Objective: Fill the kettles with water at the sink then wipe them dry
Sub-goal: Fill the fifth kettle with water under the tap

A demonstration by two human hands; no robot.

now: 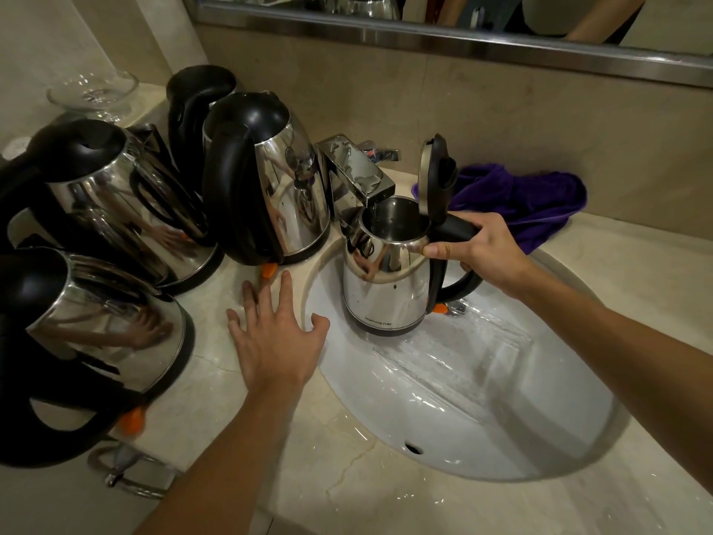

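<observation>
My right hand point(478, 249) grips the black handle of a steel kettle point(386, 287), thumb on its rim. Its lid point(434, 179) stands open, and the kettle hangs upright over the white sink basin point(501, 399), its mouth just below the chrome faucet point(355, 171). My left hand point(274, 334) rests flat with spread fingers on the marble counter at the basin's left edge, holding nothing. Several more steel kettles with black handles stand on the counter to the left, such as the nearest one point(266, 183) and two others point(123, 202) point(92, 334). A purple cloth point(528, 202) lies behind the sink.
A glass dish point(94, 92) sits at the far left corner of the counter. A mirror frame point(463, 36) runs along the wall above. The basin is wet. A metal ring fixture point(127, 469) hangs below the counter's front left edge.
</observation>
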